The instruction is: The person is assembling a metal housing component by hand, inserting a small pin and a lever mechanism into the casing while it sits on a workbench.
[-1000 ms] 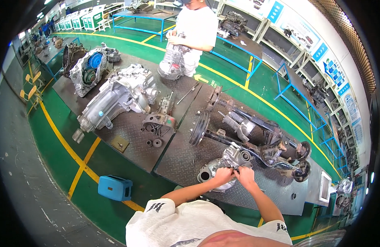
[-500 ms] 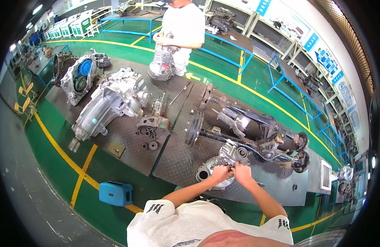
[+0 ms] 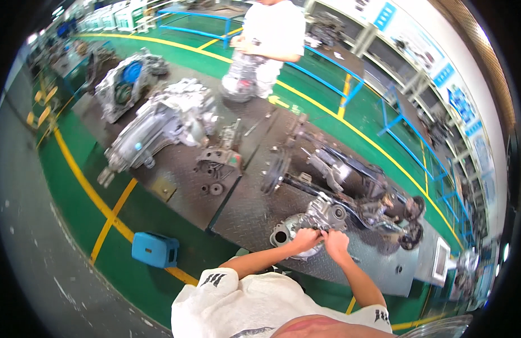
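Observation:
A silver-grey cast metal housing [image 3: 323, 213] with round openings lies near the front edge of the plated table [image 3: 243, 218]. My left hand [image 3: 307, 239] is closed, its fingertips at the housing's near side. Right beside it, my right hand [image 3: 336, 243] is also closed, its fingers bent down onto the same spot. The fingertips of both hands almost meet. Whatever they pinch there is hidden by the fingers and too small to make out. Just beyond the housing lie two dark axle assemblies [image 3: 350, 204] with round hubs.
To the left on the table are a large silver gearbox [image 3: 164, 121], an opened casing [image 3: 128, 84] and small ring parts [image 3: 216, 188]. Across the table a person [image 3: 272, 34] holds another gearbox [image 3: 239, 79]. A blue stool [image 3: 154, 249] stands on the floor at the left.
The whole view has swung a little, and the far parts look blurred. Both hands stay together at the same near side of the housing, with only slight finger movement.

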`<control>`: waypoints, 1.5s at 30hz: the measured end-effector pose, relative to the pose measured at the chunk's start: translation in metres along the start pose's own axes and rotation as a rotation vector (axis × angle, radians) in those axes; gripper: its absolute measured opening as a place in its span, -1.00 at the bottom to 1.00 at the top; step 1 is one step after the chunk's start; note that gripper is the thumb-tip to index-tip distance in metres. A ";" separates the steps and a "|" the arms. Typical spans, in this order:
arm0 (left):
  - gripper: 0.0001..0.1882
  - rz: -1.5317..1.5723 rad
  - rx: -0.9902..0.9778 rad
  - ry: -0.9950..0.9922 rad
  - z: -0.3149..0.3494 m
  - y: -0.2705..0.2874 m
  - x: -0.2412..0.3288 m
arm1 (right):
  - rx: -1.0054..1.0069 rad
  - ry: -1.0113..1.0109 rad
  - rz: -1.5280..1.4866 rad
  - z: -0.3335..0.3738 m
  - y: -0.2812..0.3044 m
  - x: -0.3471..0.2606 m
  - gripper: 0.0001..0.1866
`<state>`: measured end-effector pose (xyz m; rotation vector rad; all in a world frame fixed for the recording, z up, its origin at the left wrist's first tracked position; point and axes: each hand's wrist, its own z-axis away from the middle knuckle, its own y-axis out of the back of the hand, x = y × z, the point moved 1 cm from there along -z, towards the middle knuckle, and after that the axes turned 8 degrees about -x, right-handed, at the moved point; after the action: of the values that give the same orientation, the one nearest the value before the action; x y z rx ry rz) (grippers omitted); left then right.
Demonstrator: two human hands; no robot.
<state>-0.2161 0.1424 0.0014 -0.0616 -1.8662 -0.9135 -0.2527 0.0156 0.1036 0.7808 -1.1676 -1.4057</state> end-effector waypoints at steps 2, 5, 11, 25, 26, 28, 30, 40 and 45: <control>-0.61 -0.020 -0.025 0.027 0.001 -0.005 0.002 | -0.029 0.031 0.014 0.001 0.009 0.000 -0.50; -0.55 -0.062 -0.053 -0.033 -0.002 -0.016 0.005 | 0.014 0.125 0.056 0.004 0.007 0.018 -0.52; -0.59 -0.054 -0.004 -0.006 0.008 -0.016 -0.004 | 0.035 0.151 0.108 -0.009 -0.005 0.017 -0.55; -0.64 -0.057 0.036 -0.045 0.008 -0.016 0.002 | 0.086 0.130 0.118 -0.007 -0.009 0.014 -0.44; -0.64 -0.056 0.036 -0.045 0.007 -0.014 0.002 | 0.083 0.103 0.137 -0.006 -0.010 0.014 -0.47; -0.62 -0.073 -0.002 -0.058 0.006 -0.011 0.001 | 0.080 0.078 0.155 -0.003 -0.004 0.010 -0.50; -0.62 -0.074 -0.021 -0.028 0.004 -0.013 0.005 | 0.043 0.041 0.138 0.002 0.009 0.004 -0.53; -0.64 -0.008 0.031 -0.055 0.001 -0.019 0.004 | 0.058 0.062 0.096 -0.001 -0.008 0.016 -0.57; -0.65 -0.039 0.015 -0.075 -0.006 -0.010 -0.003 | 0.053 0.054 0.068 -0.006 -0.002 0.009 -0.53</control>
<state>-0.2144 0.1323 -0.0055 -0.0514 -1.9496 -0.9348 -0.2500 0.0059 0.1009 0.8040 -1.1833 -1.2948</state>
